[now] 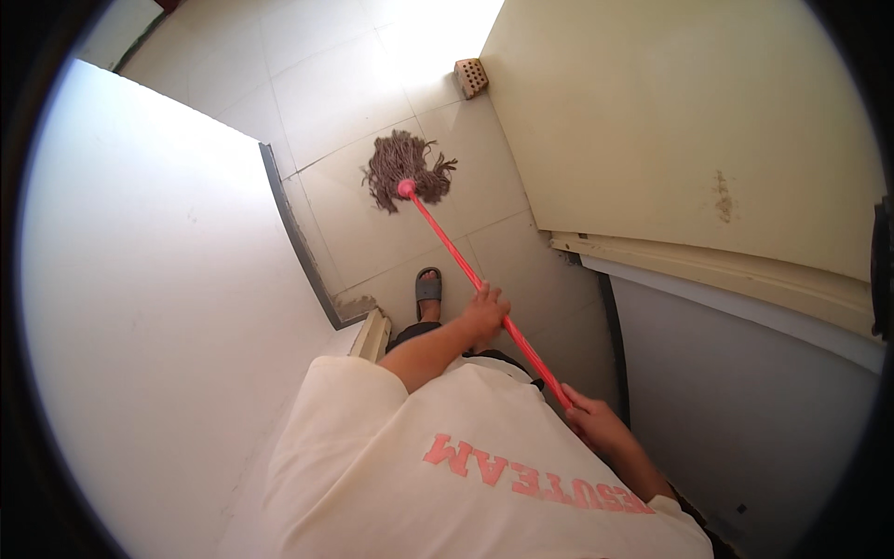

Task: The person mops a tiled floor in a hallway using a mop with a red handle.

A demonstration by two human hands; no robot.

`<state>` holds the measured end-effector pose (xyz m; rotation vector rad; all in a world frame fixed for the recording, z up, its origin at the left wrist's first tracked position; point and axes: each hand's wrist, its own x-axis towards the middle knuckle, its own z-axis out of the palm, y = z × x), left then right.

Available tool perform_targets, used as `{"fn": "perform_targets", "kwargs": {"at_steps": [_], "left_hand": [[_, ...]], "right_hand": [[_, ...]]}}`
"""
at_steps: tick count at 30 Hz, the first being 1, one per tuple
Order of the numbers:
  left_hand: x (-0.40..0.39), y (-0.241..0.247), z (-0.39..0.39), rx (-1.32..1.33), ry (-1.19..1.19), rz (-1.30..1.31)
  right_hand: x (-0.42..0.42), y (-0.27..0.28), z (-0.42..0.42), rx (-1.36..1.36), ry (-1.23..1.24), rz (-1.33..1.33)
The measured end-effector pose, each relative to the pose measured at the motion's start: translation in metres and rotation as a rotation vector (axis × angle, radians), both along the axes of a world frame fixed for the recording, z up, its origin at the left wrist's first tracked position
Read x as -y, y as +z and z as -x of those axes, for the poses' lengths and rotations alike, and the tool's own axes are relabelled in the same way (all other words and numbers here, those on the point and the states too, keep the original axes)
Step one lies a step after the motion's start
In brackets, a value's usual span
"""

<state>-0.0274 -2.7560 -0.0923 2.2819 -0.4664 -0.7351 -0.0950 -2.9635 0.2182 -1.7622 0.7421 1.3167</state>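
Note:
A string mop lies with its brown yarn head (401, 164) spread on the tiled floor (349, 230) ahead of me. From a round pink socket (406, 187), its red handle (450, 244) slants back past my right side. My left hand (487, 312) is wrapped around the handle about midway along. Near the handle's upper end, my right hand (592, 419) grips it beside my body. My grey slide sandal (429, 286) rests on the floor short of the mop head; the other foot is mostly hidden beneath my arm and shirt.
A perforated brick (471, 77) sits against the foot of a cream door (670, 126) on the right. The door frame (712, 272) stands nearer to me. A white wall (154, 279) with a dark skirting strip (297, 237) bounds the left side.

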Motion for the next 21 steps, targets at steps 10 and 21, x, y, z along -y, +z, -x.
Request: {"fn": "perform_targets", "kwargs": {"at_steps": [10, 21], "left_hand": [[-0.063, -0.005, -0.061, 0.021, 0.116, -0.124], [-0.042, 0.018, 0.028, 0.133, 0.196, 0.015]], "right_hand": [[-0.047, -0.024, -0.051, 0.027, 0.032, -0.132], [-0.019, 0.013, -0.032, 0.011, 0.207, -0.085]]}}
